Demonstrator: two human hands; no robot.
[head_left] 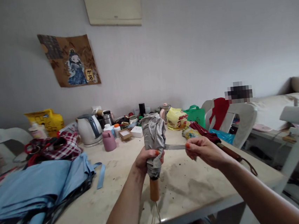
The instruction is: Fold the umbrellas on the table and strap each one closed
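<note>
A folded grey umbrella (155, 134) is held upright over the table, its wooden handle (154, 190) pointing down with a cord loop hanging below. My left hand (150, 158) is wrapped round the lower part of the grey canopy. To the right, my right hand (199, 148) pinches the end of the umbrella's grey closing strap (176, 147), which is stretched out sideways from the canopy. At the left lies a loosely folded light blue umbrella (48, 185), its own strap loose on the table. A dark red umbrella (207, 133) with a brown handle lies behind my right hand.
The stained pale table (118, 175) carries a white kettle (87, 130), a pink jug (109, 140), small bottles, boxes and a yellow snack bag (176, 119) along the back. A checked cloth (66, 146) lies left. White chairs (242, 120) stand at the right, near a person's blurred head.
</note>
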